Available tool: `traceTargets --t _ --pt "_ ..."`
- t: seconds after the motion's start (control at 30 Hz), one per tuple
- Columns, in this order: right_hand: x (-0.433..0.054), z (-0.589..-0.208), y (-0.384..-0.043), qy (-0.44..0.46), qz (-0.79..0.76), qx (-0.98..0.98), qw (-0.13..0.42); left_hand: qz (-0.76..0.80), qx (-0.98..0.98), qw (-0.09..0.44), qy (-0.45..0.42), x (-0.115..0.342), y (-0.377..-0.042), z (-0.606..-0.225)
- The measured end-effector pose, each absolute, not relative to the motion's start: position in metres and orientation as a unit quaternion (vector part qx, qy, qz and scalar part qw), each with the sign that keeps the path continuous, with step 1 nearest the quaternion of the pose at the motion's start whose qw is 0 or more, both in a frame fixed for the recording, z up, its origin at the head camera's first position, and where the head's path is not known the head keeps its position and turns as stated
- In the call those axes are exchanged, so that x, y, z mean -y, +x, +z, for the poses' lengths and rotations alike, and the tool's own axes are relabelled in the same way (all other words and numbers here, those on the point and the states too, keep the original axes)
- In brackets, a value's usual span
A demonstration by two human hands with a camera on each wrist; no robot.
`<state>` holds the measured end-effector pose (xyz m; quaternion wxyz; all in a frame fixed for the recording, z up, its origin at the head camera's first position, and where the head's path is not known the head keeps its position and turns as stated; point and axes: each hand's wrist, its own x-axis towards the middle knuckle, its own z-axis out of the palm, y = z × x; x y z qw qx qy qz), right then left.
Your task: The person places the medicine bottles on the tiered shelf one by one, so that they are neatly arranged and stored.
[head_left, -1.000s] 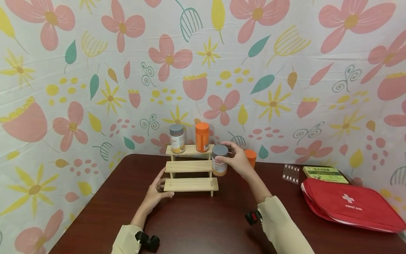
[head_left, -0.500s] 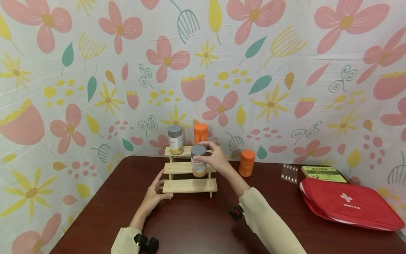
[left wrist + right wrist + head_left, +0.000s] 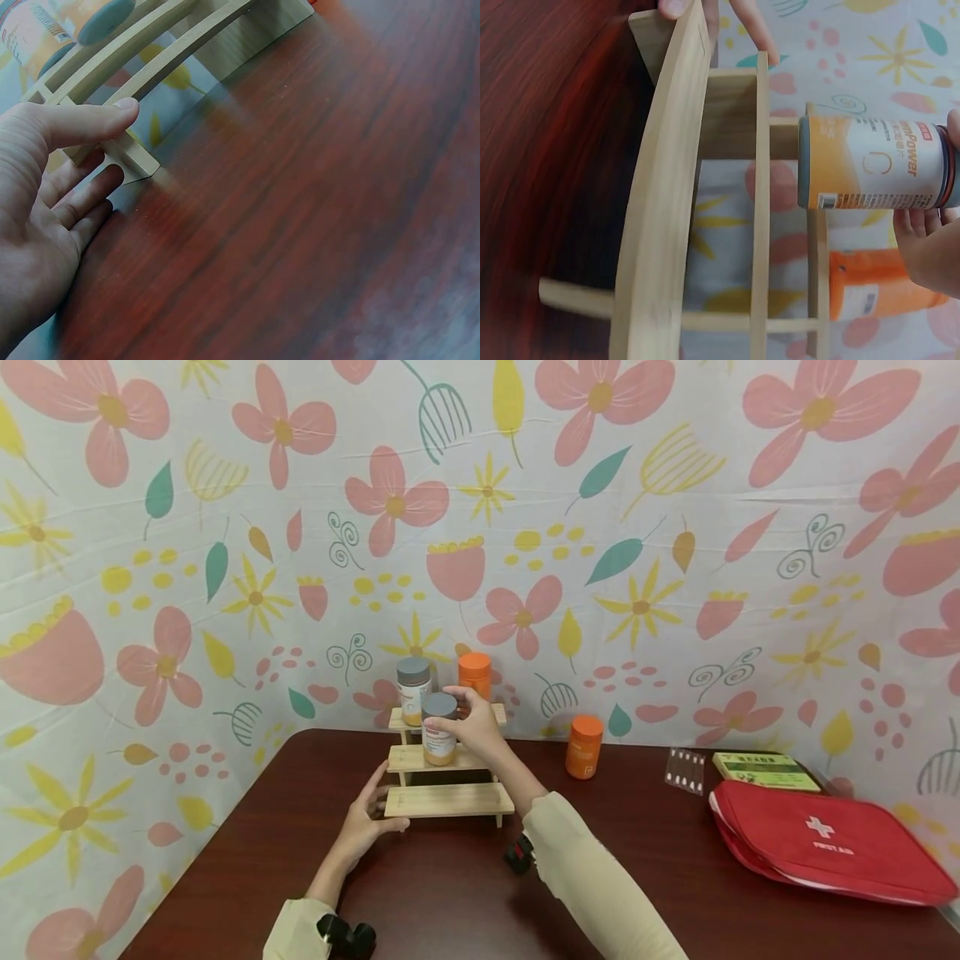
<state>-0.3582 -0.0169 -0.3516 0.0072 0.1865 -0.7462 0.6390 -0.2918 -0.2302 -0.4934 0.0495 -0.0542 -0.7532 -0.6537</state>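
Note:
My right hand [image 3: 474, 724] grips a grey-capped pill bottle [image 3: 438, 745], thumb in front and fingers behind. The bottle is upright over the left part of the middle tier of a three-tier wooden stand [image 3: 450, 800]. In the right wrist view a gap shows between the bottle's base [image 3: 805, 163] and the middle board [image 3: 760, 225]. My left hand [image 3: 360, 822] holds the stand's left end, its thumb over the lowest board [image 3: 180, 54] and fingers along the side. On the top tier stand another grey-capped bottle [image 3: 412, 687] and an orange bottle [image 3: 474, 670], both partly hidden.
A second orange bottle [image 3: 583, 747] stands on the dark table [image 3: 450, 893] right of the stand. Farther right lie a blister pack [image 3: 685, 770], a green-yellow box [image 3: 765, 772] and a red first-aid bag [image 3: 832, 843]. A flowered cloth [image 3: 637, 527] hangs close behind the stand.
My right hand has carried the grey-capped bottle leftward from the stand's right end to above the middle tier's left part. My left hand stays at the stand's left end.

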Motion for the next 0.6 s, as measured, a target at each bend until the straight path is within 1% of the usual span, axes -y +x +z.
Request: traceTargets --t 0.3,0.5,0.6 --pt "0.041 -0.361 -0.361 0.180 0.650 0.738 0.020 -0.655 0.752 0.050 -0.064 0.231 -0.290 -0.496" --pt "0.051 -0.365 -0.363 0.166 0.664 0.729 0.035 -0.649 0.753 0.053 -0.091 0.231 -0.291 -0.494" --pt "0.055 -0.367 -0.364 0.171 0.661 0.730 0.037 -0.648 0.755 0.054 -0.087 0.232 -0.292 -0.493"
